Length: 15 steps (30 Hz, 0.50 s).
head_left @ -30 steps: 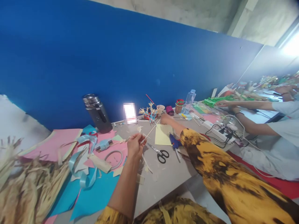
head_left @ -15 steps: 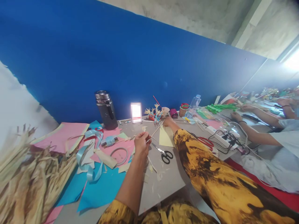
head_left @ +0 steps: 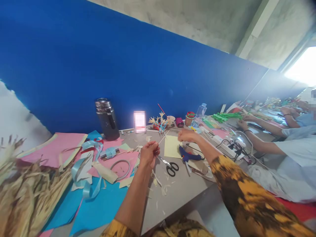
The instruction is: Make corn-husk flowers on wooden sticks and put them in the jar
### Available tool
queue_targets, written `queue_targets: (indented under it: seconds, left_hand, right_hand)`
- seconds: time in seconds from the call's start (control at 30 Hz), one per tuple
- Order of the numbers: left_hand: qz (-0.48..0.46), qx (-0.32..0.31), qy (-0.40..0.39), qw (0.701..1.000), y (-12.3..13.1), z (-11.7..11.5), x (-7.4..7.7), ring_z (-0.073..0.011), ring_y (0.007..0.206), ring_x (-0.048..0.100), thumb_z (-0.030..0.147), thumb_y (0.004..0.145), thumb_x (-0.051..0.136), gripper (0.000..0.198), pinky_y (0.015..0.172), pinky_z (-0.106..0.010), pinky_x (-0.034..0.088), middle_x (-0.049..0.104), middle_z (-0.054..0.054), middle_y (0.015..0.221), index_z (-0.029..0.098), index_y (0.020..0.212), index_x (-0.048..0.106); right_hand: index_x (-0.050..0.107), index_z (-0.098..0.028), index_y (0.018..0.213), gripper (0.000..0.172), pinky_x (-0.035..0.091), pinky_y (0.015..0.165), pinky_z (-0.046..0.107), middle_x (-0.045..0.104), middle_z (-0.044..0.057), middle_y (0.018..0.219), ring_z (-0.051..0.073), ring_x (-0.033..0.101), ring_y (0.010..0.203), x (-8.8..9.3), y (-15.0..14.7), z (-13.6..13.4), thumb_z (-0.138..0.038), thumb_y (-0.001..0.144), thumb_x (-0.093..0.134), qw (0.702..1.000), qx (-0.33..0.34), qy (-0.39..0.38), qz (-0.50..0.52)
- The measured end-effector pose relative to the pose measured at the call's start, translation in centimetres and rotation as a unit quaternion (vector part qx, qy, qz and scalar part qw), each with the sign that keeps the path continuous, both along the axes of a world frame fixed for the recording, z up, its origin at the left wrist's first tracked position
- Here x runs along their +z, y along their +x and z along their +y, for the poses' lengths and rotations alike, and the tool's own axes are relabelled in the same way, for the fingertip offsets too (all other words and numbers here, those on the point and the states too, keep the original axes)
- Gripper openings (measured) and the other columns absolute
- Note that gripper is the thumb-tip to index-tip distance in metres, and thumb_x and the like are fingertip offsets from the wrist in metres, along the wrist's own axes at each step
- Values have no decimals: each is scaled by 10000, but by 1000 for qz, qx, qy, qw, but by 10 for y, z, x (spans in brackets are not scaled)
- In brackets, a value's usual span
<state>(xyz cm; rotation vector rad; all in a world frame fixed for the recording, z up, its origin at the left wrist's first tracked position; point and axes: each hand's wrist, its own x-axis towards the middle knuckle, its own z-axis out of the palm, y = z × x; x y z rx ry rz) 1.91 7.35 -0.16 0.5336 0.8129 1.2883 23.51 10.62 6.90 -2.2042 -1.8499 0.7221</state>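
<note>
My left hand pinches a thin pale stick that slants up and to the right. My right hand is raised above the table with its fingers curled in; whether anything is inside them I cannot make out. Below it lies a blue hot glue gun. Scissors with black handles rest on the table just right of my left hand, blades toward it. Pale flowers on light blue stems stand beyond my hands, and a pale yellow sheet lies between them.
Dried husks, blue paper and a light blue ribbon cover the left side. A dark thermos stands near the blue wall. A power strip with cables lies right. A co-worker's hands are beyond it.
My right hand has pulled back from beside the flowers, to the right and nearer me. The glue gun now shows below it. My left hand still holds the stick. The view has shifted slightly right.
</note>
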Motion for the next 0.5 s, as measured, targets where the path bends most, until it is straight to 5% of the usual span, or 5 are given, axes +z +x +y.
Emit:
queue_targets:
  seconds: [0.17, 0.33, 0.5]
  left_hand:
    - [28, -14, 47, 998, 2, -7, 10, -132, 518, 630, 223, 450, 909, 423, 506, -225, 482, 637, 18, 569, 157, 756, 625]
    - [69, 12, 50, 996, -7, -1, 6, -124, 515, 631, 209, 452, 902, 407, 489, -207, 466, 666, -1, 596, 153, 755, 635]
    - [91, 35, 33, 995, -15, 8, 1, -110, 503, 609, 202, 451, 896, 400, 476, -198, 448, 650, 4, 572, 151, 738, 623]
  right_hand:
    - [693, -134, 805, 175, 343, 439, 168, 732, 52, 809, 80, 550, 571, -10, -21, -37, -307, 796, 714, 963, 104, -21, 248]
    - [654, -150, 765, 287, 271, 405, 154, 699, 41, 745, 55, 446, 509, -39, -55, -35, -406, 673, 746, 895, 120, -21, 428]
    - [663, -138, 699, 262, 280, 379, 156, 681, 34, 666, 55, 454, 477, -54, -71, -27, -349, 614, 794, 864, 107, -40, 490]
